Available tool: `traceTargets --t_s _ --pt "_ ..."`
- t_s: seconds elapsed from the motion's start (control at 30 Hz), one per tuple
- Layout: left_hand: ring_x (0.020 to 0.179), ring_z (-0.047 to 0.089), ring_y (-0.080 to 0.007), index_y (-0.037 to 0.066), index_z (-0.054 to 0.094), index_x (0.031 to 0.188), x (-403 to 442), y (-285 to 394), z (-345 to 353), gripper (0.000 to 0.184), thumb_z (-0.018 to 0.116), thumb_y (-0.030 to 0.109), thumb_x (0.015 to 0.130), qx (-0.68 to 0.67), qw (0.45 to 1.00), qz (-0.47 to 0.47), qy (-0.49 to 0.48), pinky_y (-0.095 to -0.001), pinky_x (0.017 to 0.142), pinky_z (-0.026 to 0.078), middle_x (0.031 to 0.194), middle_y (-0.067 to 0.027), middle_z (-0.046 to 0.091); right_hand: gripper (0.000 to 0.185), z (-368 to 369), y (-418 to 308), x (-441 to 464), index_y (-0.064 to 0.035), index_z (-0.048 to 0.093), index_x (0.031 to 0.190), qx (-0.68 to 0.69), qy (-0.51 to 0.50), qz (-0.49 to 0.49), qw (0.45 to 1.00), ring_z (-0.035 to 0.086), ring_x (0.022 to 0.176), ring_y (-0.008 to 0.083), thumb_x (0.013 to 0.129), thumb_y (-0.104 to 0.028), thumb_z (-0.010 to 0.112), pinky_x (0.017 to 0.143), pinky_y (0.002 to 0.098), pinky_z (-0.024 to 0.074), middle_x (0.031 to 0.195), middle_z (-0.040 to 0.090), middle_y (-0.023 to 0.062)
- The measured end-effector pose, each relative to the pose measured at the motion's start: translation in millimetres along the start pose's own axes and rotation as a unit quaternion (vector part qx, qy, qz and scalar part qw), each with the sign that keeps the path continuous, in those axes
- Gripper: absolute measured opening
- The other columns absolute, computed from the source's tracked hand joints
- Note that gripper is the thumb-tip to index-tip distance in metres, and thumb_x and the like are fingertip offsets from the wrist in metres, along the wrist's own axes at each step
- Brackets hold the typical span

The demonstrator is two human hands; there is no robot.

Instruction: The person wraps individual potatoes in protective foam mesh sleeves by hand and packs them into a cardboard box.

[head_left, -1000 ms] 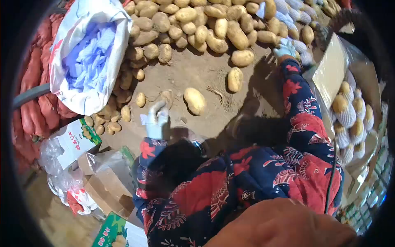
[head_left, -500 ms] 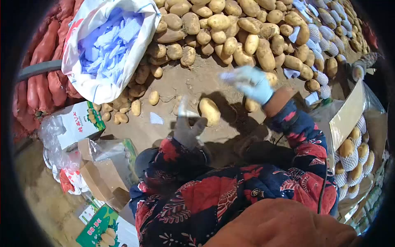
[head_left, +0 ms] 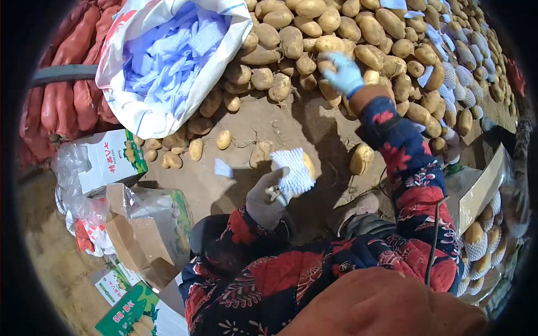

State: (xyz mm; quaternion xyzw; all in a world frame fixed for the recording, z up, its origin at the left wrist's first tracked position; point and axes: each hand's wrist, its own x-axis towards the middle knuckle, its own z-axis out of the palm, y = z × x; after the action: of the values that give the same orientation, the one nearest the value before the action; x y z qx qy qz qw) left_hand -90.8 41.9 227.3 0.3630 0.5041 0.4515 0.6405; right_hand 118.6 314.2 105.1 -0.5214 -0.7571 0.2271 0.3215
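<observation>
My left hand (head_left: 268, 200), in a pale glove, is closed on a white-lilac foam net sleeve (head_left: 293, 172) low over the dirt floor. A potato (head_left: 309, 166) shows at the sleeve's right edge; whether it sits inside or behind is unclear. Farther out, my right hand (head_left: 343, 73), in a light blue glove, reaches onto the potato pile (head_left: 386, 28). Its fingers curl round a potato (head_left: 327, 66) at the near side of the pile. Another potato (head_left: 362, 159) lies alone on the floor, right of the sleeve.
A white sack (head_left: 168, 120) full of foam sleeves stands at upper left beside red net bags (head_left: 61, 106). Printed cartons (head_left: 109, 159) and an opened carton (head_left: 134, 235) stand at left. At right, a carton (head_left: 476, 190) is near sleeved potatoes (head_left: 476, 249).
My right hand has moved outward to the pile and closed on a potato. The foam sleeve now shows in my left hand, at the floor potato. The view has shifted slightly.
</observation>
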Motion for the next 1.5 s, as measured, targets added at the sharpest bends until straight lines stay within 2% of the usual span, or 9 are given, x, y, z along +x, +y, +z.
traceTargets --t_s 0.07,0.47,0.93,1.13,1.23,1.37,1.4,1.47,1.5 --pt "0.092 0.057 -0.0163 -0.003 0.046 0.117 -5 5 -7 0.036 0.057 0.002 0.083 0.034 0.999 -0.030 0.012 -0.0295 0.077 0.048 0.105 -0.0119 0.056 0.035 6 17 34 -0.0147 0.060 0.106 -0.062 0.118 -0.039 0.990 0.051 0.103 0.0321 0.075 -0.029 0.056 0.089 0.0395 0.0414 0.106 0.057 0.0134" --pt "0.081 0.056 -0.0153 0.000 0.044 0.111 -18 3 -35 0.035 0.062 0.012 0.083 -0.025 0.998 0.014 0.051 -0.0304 0.073 0.049 0.102 -0.0102 0.054 0.080 27 64 146 -0.0031 0.043 0.127 -0.049 0.015 0.370 0.928 0.044 0.119 0.0337 0.069 -0.056 0.060 0.099 0.0400 0.0344 0.128 0.046 0.0210" --pt "0.083 0.059 -0.0145 -0.001 0.048 0.112 -13 13 -50 0.053 0.063 0.040 0.081 -0.040 0.995 -0.072 0.062 -0.0268 0.073 0.048 0.094 -0.0086 0.060 0.046 11 35 162 -0.0081 0.054 0.115 0.003 -0.057 0.358 0.932 0.057 0.097 0.0310 0.077 -0.033 0.062 0.083 0.0365 0.0458 0.100 0.059 0.0222" --pt "0.079 0.058 -0.0141 0.001 0.048 0.112 -21 -3 -56 0.048 0.066 0.033 0.081 -0.056 0.992 -0.084 0.073 -0.0284 0.072 0.049 0.097 -0.0087 0.058 0.069 16 78 144 -0.0007 0.058 0.112 0.014 0.039 0.341 0.939 0.056 0.102 0.0224 0.064 -0.048 0.073 0.087 0.0336 0.0433 0.111 0.059 0.0173" --pt "0.078 0.059 -0.0177 0.005 0.048 0.113 -6 -13 -62 0.047 0.072 0.018 0.074 -0.108 0.993 0.046 0.016 -0.0335 0.069 0.051 0.106 -0.0113 0.055 0.070 8 91 133 -0.0021 0.060 0.110 0.095 0.061 0.336 0.935 0.055 0.105 0.0254 0.064 -0.054 0.068 0.089 0.0330 0.0428 0.114 0.058 0.0172" --pt "0.091 0.059 -0.0210 0.007 0.041 0.123 7 -17 -63 0.053 0.067 0.007 0.077 -0.286 0.957 -0.001 0.050 -0.0315 0.073 0.050 0.108 -0.0141 0.055 0.041 -27 98 80 -0.0053 0.061 0.107 0.391 0.047 0.309 0.866 0.057 0.092 0.0226 0.071 -0.023 0.068 0.081 0.0337 0.0463 0.102 0.061 0.0087" --pt "0.089 0.060 -0.0188 0.003 0.040 0.123 12 -12 -68 0.051 0.064 0.003 0.078 -0.047 0.995 -0.056 0.062 -0.0305 0.073 0.051 0.104 -0.0140 0.056 0.046 -45 63 53 -0.0030 0.054 0.114 0.493 0.063 0.311 0.810 0.056 0.097 0.0241 0.073 -0.019 0.065 0.085 0.0346 0.0453 0.104 0.059 0.0091" --pt "0.089 0.060 -0.0183 -0.001 0.044 0.116 20 -9 -77 0.038 0.057 -0.002 0.081 0.268 0.959 0.085 0.024 -0.0302 0.075 0.051 0.099 -0.0145 0.057 0.058 -62 59 2 -0.0017 0.047 0.120 0.610 0.037 0.214 0.762 0.058 0.092 0.0234 0.071 -0.022 0.068 0.077 0.0365 0.0474 0.108 0.057 0.0110" --pt "0.088 0.060 -0.0188 -0.002 0.045 0.112 26 -14 -71 0.032 0.055 -0.003 0.081 0.255 0.958 0.124 0.048 -0.0301 0.074 0.051 0.097 -0.0144 0.058 0.057 -65 38 -26 -0.0041 0.046 0.121 0.639 0.063 0.146 0.753 0.056 0.098 0.0243 0.072 -0.025 0.067 0.076 0.0388 0.0477 0.114 0.055 0.0109"
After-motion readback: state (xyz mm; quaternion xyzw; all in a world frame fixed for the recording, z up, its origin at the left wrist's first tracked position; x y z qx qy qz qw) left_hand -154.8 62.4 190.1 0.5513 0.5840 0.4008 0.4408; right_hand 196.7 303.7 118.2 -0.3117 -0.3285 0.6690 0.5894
